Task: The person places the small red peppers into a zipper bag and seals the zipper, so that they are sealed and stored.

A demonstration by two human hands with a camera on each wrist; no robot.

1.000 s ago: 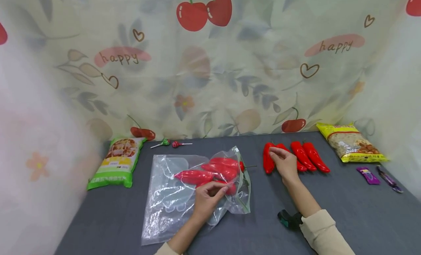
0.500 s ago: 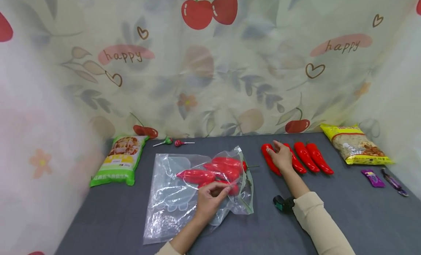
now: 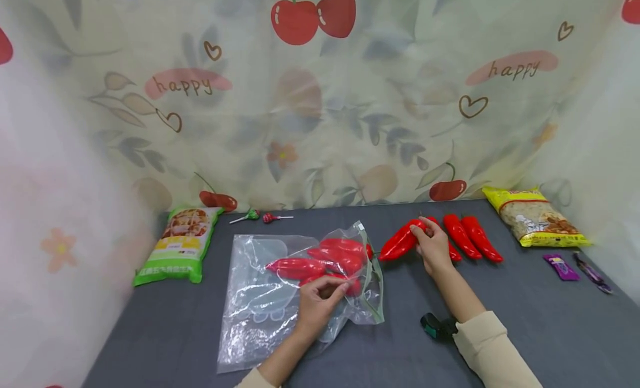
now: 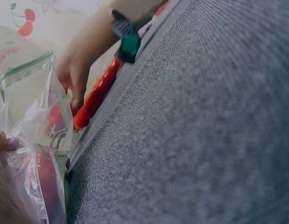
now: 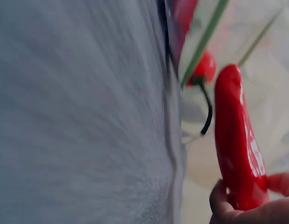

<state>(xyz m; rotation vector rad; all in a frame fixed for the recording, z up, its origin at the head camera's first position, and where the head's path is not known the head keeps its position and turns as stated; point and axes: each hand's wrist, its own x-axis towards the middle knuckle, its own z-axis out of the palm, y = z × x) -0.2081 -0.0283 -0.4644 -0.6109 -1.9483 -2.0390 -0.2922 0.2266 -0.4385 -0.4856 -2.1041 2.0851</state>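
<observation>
My right hand (image 3: 434, 244) grips a glossy red chili pepper (image 3: 400, 241) by its stem end, its tip pointing left at the bag's mouth. In the right wrist view the same pepper (image 5: 237, 140) stands between thumb and fingers, close to the bag's green zip edge (image 5: 205, 44). A clear zip bag (image 3: 255, 338) lies flat with several red peppers (image 3: 292, 268) inside; one stem pokes out at its mouth. My left hand (image 3: 320, 304) pinches the bag's upper film near the opening. The left wrist view shows the bag's mouth (image 4: 28, 65) spread apart.
More red peppers (image 3: 462, 238) lie right of my right hand. A yellow bag of snacks (image 3: 540, 218) and a purple candy (image 3: 561, 267) sit at the right. A green-and-white packet (image 3: 180, 246) and two lollipops (image 3: 252, 215) are at the back left. A dark strap (image 3: 437, 327) is near the right wrist.
My right hand has taken hold of the leftmost loose pepper, lifted it and swung its tip left toward the bag's mouth. My left hand keeps its pinch on the bag.
</observation>
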